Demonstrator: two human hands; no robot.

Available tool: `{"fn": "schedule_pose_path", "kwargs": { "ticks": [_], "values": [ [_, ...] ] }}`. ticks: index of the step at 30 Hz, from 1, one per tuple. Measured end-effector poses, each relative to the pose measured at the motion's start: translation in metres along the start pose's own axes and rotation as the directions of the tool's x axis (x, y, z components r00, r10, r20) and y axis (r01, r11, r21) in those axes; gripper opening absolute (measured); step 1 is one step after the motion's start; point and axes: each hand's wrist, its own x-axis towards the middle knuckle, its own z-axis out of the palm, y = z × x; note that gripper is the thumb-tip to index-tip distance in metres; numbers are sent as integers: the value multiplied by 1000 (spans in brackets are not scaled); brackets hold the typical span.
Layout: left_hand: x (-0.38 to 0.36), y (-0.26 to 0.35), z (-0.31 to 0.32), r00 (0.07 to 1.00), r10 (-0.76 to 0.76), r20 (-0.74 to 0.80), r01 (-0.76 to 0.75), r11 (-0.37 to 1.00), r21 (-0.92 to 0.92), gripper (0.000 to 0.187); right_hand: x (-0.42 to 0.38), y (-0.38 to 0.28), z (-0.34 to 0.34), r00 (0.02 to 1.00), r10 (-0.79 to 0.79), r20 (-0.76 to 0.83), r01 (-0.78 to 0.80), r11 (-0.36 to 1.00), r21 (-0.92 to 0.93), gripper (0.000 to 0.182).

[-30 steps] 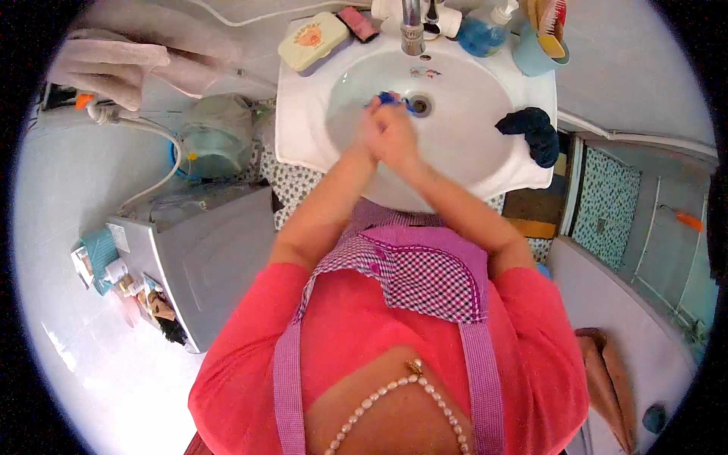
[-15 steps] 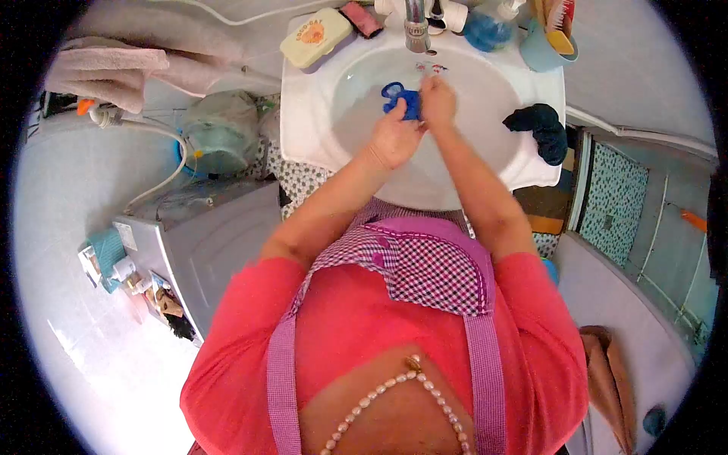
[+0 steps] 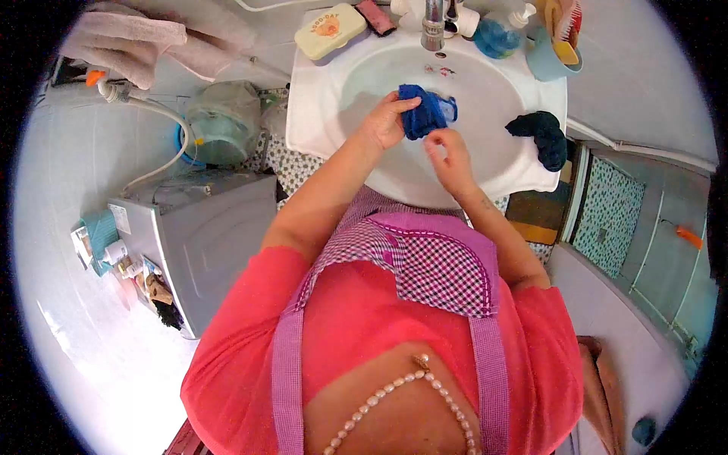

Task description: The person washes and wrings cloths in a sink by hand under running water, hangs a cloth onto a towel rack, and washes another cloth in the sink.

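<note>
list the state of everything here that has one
Blue cloth, bunched, held over the sink
Left hand, fingers gripping the cloth
Right hand, fingers curled near it, contact unclear
Dark cloth, crumpled on the sink's edge
Box, lid closed
Tap, no flow visible
Pump bottle, upright, blue liquid inside
Cup, upright, holding a brush
</note>
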Motion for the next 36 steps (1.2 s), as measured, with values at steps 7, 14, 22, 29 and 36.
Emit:
{"fn": "schedule_pose_path", "kwargs": {
  "ticks": [7, 14, 22, 29, 36],
  "values": [
    [-6, 1, 0, 997, 7, 76, 2, 994, -111, 60, 27, 5, 3, 911, 410, -51, -323, 785, 528, 50],
    [-17, 16, 4, 988, 97, -124, -54, 949, 312, 63, 54, 22, -43, 871, 460, 173, -491, 825, 281, 37],
    [-17, -4, 9, 930, -362, -58, 325, 888, -324, 52, 82, -23, -12, 945, 327, 13, -316, 903, 291, 17],
    [11, -34, 3, 954, 182, 238, -98, 941, -324, 34, 74, -31, 13, 981, -153, -120, 133, 977, -165, 26],
    [4, -8, 30, 965, -12, -263, -48, 974, -221, 22, 68, -9, 58, 907, 417, -50, -412, 907, 90, 47]
  ]
}}
